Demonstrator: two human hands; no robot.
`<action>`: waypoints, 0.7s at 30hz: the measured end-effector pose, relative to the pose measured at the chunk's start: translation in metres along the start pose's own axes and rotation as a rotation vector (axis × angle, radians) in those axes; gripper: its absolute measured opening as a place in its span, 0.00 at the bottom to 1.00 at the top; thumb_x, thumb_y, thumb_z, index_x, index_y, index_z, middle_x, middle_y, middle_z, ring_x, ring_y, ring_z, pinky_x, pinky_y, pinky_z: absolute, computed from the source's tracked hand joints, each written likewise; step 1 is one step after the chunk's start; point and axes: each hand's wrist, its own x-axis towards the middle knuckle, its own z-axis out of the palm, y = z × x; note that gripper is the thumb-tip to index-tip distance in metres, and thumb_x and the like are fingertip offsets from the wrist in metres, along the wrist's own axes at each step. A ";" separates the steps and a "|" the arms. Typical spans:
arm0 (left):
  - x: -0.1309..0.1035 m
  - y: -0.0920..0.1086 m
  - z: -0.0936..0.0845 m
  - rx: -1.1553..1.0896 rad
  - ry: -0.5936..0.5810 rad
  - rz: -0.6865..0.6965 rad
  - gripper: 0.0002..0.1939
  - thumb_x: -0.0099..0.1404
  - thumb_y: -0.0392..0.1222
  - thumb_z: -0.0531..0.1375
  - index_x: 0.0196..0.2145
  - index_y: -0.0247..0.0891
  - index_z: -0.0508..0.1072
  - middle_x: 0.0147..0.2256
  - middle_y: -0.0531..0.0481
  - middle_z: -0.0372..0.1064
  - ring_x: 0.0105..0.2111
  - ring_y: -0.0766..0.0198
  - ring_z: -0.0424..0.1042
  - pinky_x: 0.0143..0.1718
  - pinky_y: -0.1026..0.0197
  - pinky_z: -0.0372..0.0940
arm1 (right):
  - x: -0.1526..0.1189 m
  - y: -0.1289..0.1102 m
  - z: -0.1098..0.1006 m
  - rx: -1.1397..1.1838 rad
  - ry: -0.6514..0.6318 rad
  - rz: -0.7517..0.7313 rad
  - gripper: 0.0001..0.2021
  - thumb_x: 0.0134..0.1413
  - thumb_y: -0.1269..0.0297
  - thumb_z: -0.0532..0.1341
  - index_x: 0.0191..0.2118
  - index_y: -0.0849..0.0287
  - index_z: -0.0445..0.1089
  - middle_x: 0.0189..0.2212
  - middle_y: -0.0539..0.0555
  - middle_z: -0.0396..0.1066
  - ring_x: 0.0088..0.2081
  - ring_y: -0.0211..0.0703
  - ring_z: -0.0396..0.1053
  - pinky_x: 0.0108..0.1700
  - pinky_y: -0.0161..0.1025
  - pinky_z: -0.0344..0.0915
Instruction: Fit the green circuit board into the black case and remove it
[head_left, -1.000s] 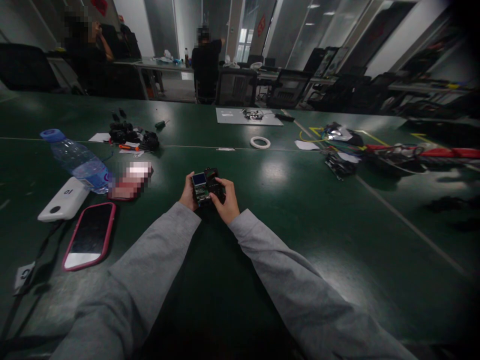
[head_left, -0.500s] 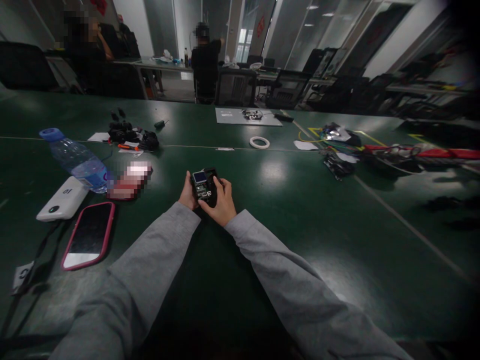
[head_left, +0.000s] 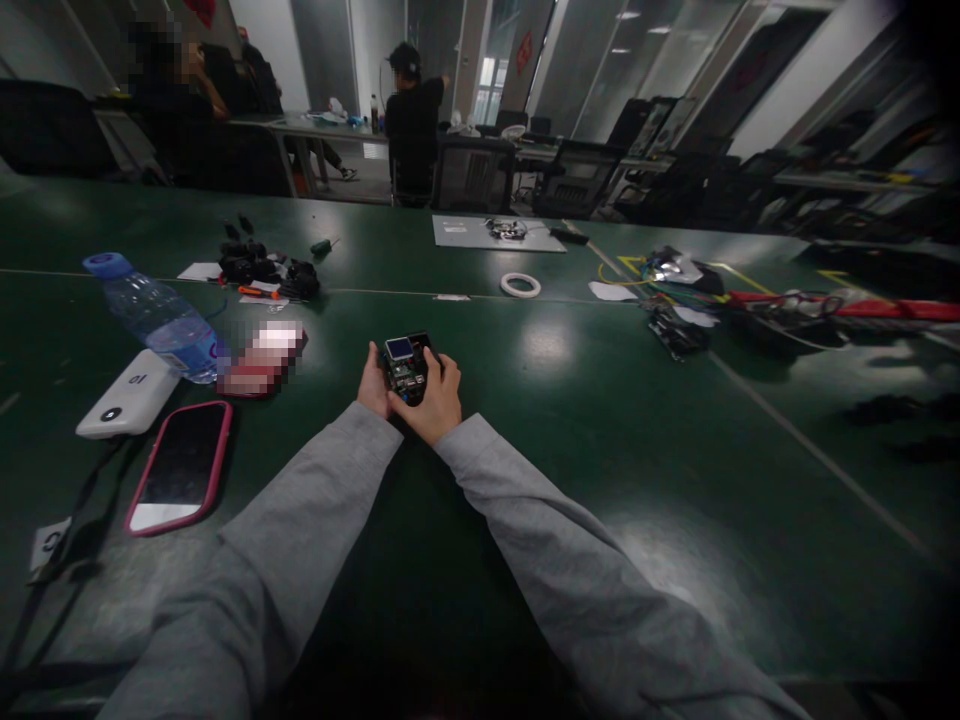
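Note:
A small black electronic device (head_left: 406, 372) with a little screen and an exposed circuit board is held over the green table (head_left: 585, 400), in the middle of the view. My left hand (head_left: 373, 383) grips its left side, thumb up along the edge. On the right side, my right hand (head_left: 439, 398) holds the device, with its thumb at the near edge and its fingers bent over the right part. The fingers beneath the device are hidden.
At the left are a tilted plastic bottle (head_left: 161, 318), a white power bank (head_left: 129, 395) with a cable, and a phone in a pink case (head_left: 182, 466). A white tape ring (head_left: 520, 285) lies ahead. Cables and parts (head_left: 675, 275) lie right. People sit beyond.
My right hand has shifted slightly left along the device, and more of the circuit board shows. The device's dark right part has moved relative to the screen.

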 end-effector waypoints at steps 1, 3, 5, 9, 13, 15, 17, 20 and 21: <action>-0.001 0.000 0.001 0.002 -0.001 0.008 0.39 0.66 0.66 0.43 0.56 0.30 0.68 0.42 0.36 0.76 0.44 0.47 0.75 0.51 0.44 0.67 | 0.000 0.000 0.001 0.004 0.005 0.005 0.46 0.41 0.48 0.68 0.64 0.63 0.52 0.56 0.67 0.50 0.57 0.62 0.52 0.59 0.61 0.58; -0.005 0.000 0.004 0.011 0.003 0.023 0.38 0.67 0.66 0.43 0.57 0.31 0.67 0.42 0.36 0.76 0.44 0.48 0.75 0.51 0.44 0.66 | 0.000 0.000 0.001 0.029 0.008 0.023 0.45 0.41 0.49 0.68 0.64 0.59 0.53 0.56 0.65 0.51 0.56 0.62 0.53 0.57 0.61 0.60; -0.009 0.001 0.008 0.017 0.001 0.032 0.38 0.67 0.65 0.43 0.58 0.31 0.66 0.42 0.37 0.76 0.45 0.48 0.75 0.52 0.44 0.66 | 0.000 0.000 0.000 0.058 0.002 0.043 0.44 0.40 0.50 0.68 0.64 0.57 0.54 0.55 0.64 0.52 0.56 0.61 0.53 0.56 0.61 0.61; -0.017 0.003 0.015 0.028 -0.082 0.000 0.38 0.68 0.66 0.41 0.58 0.31 0.66 0.44 0.37 0.75 0.47 0.48 0.74 0.53 0.43 0.64 | 0.004 0.004 -0.004 0.152 0.014 0.101 0.43 0.38 0.54 0.69 0.62 0.59 0.58 0.53 0.64 0.55 0.56 0.58 0.56 0.58 0.59 0.60; -0.020 0.005 0.017 0.050 -0.114 -0.041 0.40 0.67 0.68 0.39 0.54 0.33 0.70 0.43 0.38 0.75 0.47 0.48 0.73 0.52 0.45 0.65 | 0.018 0.010 -0.010 0.386 0.030 0.240 0.39 0.35 0.56 0.71 0.57 0.59 0.63 0.50 0.61 0.60 0.53 0.52 0.61 0.62 0.54 0.58; -0.019 0.005 0.017 0.067 -0.076 -0.012 0.37 0.66 0.68 0.41 0.50 0.34 0.72 0.40 0.40 0.76 0.46 0.49 0.74 0.51 0.48 0.66 | 0.027 0.010 -0.016 0.573 0.001 0.383 0.35 0.35 0.56 0.70 0.53 0.58 0.65 0.48 0.58 0.64 0.52 0.49 0.63 0.61 0.52 0.59; -0.016 0.004 0.015 0.079 -0.079 0.040 0.34 0.66 0.67 0.44 0.49 0.36 0.73 0.37 0.42 0.77 0.45 0.52 0.75 0.50 0.50 0.67 | 0.035 0.007 -0.024 0.834 -0.076 0.561 0.31 0.37 0.54 0.69 0.51 0.57 0.64 0.46 0.55 0.66 0.48 0.46 0.66 0.58 0.52 0.64; -0.013 0.002 0.012 0.080 -0.132 0.102 0.34 0.65 0.67 0.46 0.51 0.38 0.72 0.40 0.43 0.76 0.46 0.53 0.74 0.51 0.51 0.66 | 0.038 -0.003 -0.037 1.254 -0.258 0.782 0.25 0.44 0.50 0.64 0.47 0.56 0.63 0.41 0.53 0.69 0.43 0.45 0.69 0.48 0.52 0.71; -0.013 0.002 0.012 0.076 -0.148 0.108 0.35 0.65 0.68 0.46 0.53 0.38 0.71 0.42 0.42 0.76 0.47 0.52 0.73 0.51 0.50 0.66 | 0.037 -0.007 -0.040 1.366 -0.318 0.826 0.24 0.46 0.48 0.62 0.46 0.56 0.63 0.40 0.53 0.69 0.43 0.47 0.69 0.45 0.53 0.72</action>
